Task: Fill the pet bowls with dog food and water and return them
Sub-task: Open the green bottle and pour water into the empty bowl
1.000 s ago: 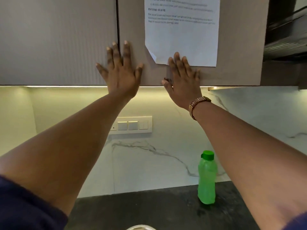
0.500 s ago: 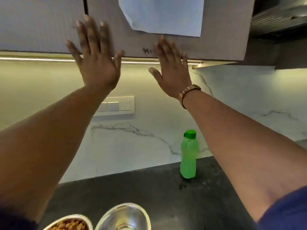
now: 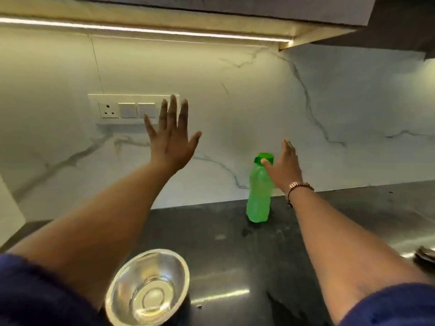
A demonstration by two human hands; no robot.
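Where the dark surface (image 3: 235,243) fills the lower frame, a steel bowl (image 3: 147,288) sits bottom centre, holding no food. Farther back, a green bottle (image 3: 257,196) stands upright right of centre. The right hand (image 3: 283,169), fingers spread, is at its cap, touching or not I cannot tell. The left hand (image 3: 173,137) is splayed wide before the switch panel (image 3: 122,109) on the marble wall (image 3: 329,114). Both hands have dropped from the cabinet door; the food bowl is out of view.

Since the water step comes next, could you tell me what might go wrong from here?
The right hand nears the green bottle with fingers open, thumb by its cap; a glancing touch could topple the upright bottle. The steel bowl sits low under the left arm, where it might get nudged.
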